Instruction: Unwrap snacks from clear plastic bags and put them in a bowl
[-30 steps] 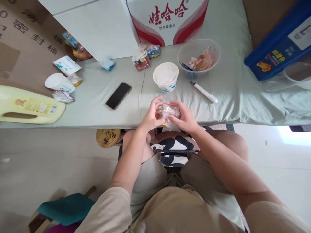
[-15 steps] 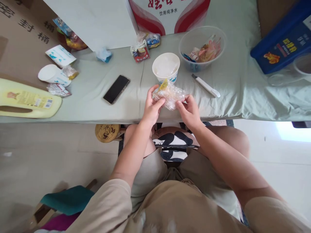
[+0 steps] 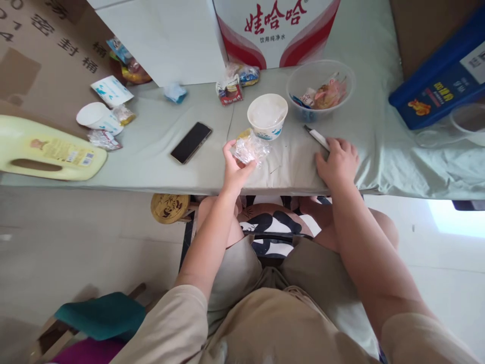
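Observation:
My left hand [image 3: 237, 169] pinches a crumpled clear plastic wrapper [image 3: 253, 147] with a yellow patch at its top, just in front of a white paper cup [image 3: 267, 119]. Something clear and plastic-like lies inside that cup. To the right, my right hand [image 3: 339, 162] rests on the cloth with its fingers closed over the rear end of a white utility knife [image 3: 317, 136]. The knife's dark tip points up and left, towards a clear plastic bowl [image 3: 350, 96] of wrapped snacks. My right fingers hide the back part of the knife.
A black phone [image 3: 191, 142] lies left of my left hand. Snack packets [image 3: 230, 91] sit behind the cup, before a red-and-white carton [image 3: 276, 48]. At the left are a yellow jug [image 3: 45, 149], paper cups [image 3: 94, 116] and wrappers; at the right, a blue container [image 3: 432, 86].
My right hand has let go of the plastic wrapper and moved right onto the utility knife. The left hand keeps the wrapper. The view has shifted slightly.

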### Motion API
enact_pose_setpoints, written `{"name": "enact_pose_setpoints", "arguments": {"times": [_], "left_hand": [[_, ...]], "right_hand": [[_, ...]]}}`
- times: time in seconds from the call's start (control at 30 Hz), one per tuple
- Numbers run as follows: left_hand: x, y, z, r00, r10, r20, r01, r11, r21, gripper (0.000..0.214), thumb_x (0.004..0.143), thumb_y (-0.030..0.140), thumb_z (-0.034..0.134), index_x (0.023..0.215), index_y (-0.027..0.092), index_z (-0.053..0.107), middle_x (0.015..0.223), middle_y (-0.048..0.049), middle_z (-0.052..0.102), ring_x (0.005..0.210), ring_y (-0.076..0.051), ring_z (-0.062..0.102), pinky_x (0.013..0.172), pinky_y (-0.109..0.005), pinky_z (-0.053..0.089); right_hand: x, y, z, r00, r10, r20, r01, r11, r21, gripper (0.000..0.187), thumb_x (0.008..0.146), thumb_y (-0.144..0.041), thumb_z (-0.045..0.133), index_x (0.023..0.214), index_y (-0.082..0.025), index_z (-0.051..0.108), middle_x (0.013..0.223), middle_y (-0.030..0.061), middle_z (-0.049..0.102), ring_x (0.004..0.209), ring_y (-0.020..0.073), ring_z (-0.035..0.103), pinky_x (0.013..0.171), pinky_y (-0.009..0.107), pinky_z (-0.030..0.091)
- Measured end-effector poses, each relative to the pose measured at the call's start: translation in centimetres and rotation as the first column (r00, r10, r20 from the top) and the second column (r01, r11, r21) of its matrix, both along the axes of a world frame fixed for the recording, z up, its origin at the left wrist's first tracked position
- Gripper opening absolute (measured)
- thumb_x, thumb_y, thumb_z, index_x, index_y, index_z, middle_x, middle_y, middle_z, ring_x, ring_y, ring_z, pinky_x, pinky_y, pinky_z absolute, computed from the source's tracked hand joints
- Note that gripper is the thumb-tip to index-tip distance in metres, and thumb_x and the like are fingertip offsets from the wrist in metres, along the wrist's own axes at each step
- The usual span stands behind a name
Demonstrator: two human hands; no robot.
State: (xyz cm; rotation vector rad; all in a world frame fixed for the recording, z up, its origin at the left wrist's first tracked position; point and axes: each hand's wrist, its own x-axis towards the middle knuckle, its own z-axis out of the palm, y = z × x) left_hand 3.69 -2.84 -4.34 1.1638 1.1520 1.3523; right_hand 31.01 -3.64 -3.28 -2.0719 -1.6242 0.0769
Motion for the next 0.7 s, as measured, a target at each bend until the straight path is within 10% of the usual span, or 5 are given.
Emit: {"name": "enact_pose_setpoints", "arguments": {"times": [0.23, 0.4, 0.7], "left_hand": [[-0.4, -0.9, 1.1, 1.0, 0.028, -0.002, -0.028, 0.997, -0.065, 0.091, 0.065, 0.027, 0.09, 0.138, 0.037, 0.035, 0.129, -0.0073, 0.059, 0.102, -0.022, 0.07, 0.097, -0.046, 0.056], [-0.8, -0.9, 1.6, 0.997, 0.075, 0.003, -0.074, 0.992, -0.104, 0.088, 0.064, 0.02, 0.086, 0.136, 0.034, 0.037, 0.129, -0.0076, 0.06, 0.101, -0.022, 0.07, 0.097, -0.046, 0.056], [0.9, -1.2, 1.9, 0.998, 0.031, -0.048, -0.036, 0.994, -0.107, 0.082, 0.063, 0.016, 0.085, 0.132, 0.03, 0.043, 0.137, -0.0105, 0.059, 0.089, -0.018, 0.072, 0.087, -0.036, 0.06]], "right_hand": [[-1.7, -1.5, 0.6, 0.998, 0.068, -0.002, -0.068, 0.997, -0.046, 0.038, 0.098, -0.033, 0.04, 0.1, -0.019, 0.075, 0.099, 0.0143, 0.074, 0.096, 0.0299, 0.057, 0.082, 0.042, 0.039], [-2.4, -2.0, 0.6, 0.969, 0.24, -0.053, -0.241, 0.97, -0.016, 0.032, 0.091, -0.037, 0.054, 0.11, -0.024, 0.076, 0.116, 0.0119, 0.073, 0.111, 0.0333, 0.058, 0.091, 0.046, 0.041], [-3.7, -3.0, 2.2, 0.769, 0.249, -0.589, -0.237, 0.966, 0.099, 0.037, 0.09, -0.046, 0.054, 0.105, -0.02, 0.076, 0.067, 0.0026, 0.07, 0.054, 0.0179, 0.062, 0.056, 0.03, 0.047]]}}
